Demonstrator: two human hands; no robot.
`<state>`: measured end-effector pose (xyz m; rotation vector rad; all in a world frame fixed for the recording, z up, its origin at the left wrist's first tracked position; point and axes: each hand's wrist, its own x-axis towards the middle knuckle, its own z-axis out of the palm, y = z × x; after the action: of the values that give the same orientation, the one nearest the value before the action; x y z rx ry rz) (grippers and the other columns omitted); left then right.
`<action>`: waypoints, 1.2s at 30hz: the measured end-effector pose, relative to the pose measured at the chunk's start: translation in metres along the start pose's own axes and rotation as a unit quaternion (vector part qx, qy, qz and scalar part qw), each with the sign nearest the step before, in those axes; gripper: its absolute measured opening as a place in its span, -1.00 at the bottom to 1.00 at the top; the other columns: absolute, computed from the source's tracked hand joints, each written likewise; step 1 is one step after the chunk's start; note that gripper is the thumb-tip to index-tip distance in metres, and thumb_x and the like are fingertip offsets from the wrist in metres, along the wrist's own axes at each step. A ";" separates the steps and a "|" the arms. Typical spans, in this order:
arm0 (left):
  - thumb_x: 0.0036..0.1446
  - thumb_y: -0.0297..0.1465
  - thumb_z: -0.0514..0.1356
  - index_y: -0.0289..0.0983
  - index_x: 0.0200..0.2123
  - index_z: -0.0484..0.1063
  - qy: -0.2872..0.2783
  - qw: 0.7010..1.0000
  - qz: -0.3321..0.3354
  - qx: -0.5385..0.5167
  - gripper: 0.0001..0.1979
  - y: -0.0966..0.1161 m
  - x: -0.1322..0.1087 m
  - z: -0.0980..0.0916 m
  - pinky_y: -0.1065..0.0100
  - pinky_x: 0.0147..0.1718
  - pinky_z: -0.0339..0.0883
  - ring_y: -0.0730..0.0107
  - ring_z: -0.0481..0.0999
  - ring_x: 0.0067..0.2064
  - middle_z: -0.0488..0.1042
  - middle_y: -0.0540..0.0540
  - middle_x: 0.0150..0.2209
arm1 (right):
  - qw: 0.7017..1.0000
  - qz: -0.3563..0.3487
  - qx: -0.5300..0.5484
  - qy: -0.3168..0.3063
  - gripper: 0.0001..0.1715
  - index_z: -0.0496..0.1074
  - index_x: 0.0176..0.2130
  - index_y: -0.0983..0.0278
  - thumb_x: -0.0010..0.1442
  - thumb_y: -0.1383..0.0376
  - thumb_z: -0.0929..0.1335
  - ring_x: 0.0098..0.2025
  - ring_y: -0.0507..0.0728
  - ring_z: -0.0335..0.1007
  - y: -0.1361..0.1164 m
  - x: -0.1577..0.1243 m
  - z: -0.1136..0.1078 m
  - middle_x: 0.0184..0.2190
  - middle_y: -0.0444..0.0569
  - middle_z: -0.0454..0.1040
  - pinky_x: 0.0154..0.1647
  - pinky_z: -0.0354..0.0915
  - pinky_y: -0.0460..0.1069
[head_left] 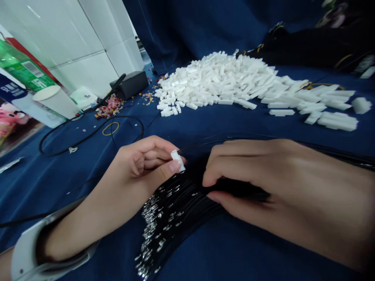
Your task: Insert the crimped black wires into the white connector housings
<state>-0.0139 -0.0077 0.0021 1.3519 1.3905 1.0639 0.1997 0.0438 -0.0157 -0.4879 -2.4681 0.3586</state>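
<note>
The person's left hand (140, 162) pinches a small white oblong plastic block (177, 160) between thumb and forefinger, just above a fan of thin black wires (190, 218) with shiny silver tips (149, 218). The right hand (258, 168) hovers beside it, fingers curled, thumb and forefinger slightly apart (whether a wire sits between them, I can't tell from here). Beyond, a heap of similar white pieces (216, 82) covers the dark blue cloth (234, 249).
</note>
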 end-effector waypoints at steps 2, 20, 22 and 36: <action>0.01 -0.55 0.48 -0.20 -0.32 0.59 -0.003 1.000 -0.003 -0.008 -0.79 0.000 0.000 0.000 0.74 -0.36 0.45 0.57 0.67 -0.32 0.72 0.09 -0.37 | 1.000 -0.016 -0.006 -0.025 -0.79 0.46 -0.37 0.25 0.23 0.45 0.28 -0.43 -0.04 0.27 0.000 -0.001 0.001 -0.40 -0.15 0.44 -0.44 0.12 -0.06; 0.19 -0.49 0.39 -0.25 -0.27 0.58 -0.026 0.997 -0.026 -0.063 -0.93 -0.004 -0.002 -0.001 0.70 -0.34 0.45 0.61 0.62 -0.36 0.70 0.05 -0.37 | 0.995 0.055 -0.057 -0.065 -0.73 0.45 -0.29 0.27 0.32 0.36 0.19 -0.47 -0.05 0.28 0.000 0.010 -0.013 -0.38 -0.14 0.41 -0.53 0.16 -0.08; 0.17 -0.50 0.40 -0.26 -0.27 0.58 -0.019 0.996 -0.036 -0.083 -0.92 -0.004 -0.001 -0.001 0.72 -0.37 0.44 0.62 0.62 -0.37 0.70 0.06 -0.39 | 0.996 0.036 -0.063 -0.046 -0.72 0.48 -0.25 0.27 0.34 0.35 0.21 -0.47 -0.08 0.28 0.003 0.013 -0.015 -0.36 -0.15 0.43 -0.51 0.16 -0.10; 0.09 -0.59 0.42 -0.30 -0.32 0.58 0.021 0.992 -0.038 -0.118 -0.87 -0.003 0.001 -0.001 0.71 -0.36 0.47 0.60 0.63 -0.39 0.69 0.04 -0.43 | 0.985 0.095 -0.142 0.019 -0.79 0.43 -0.42 0.17 0.24 0.27 0.28 -0.70 -0.13 0.10 0.007 0.010 -0.022 -0.66 -0.26 0.30 -0.75 -0.06 -0.13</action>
<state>-0.0158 -0.0071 -0.0004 1.1027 1.2912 1.1717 0.2073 0.0576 0.0038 -0.8445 -2.4525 0.0700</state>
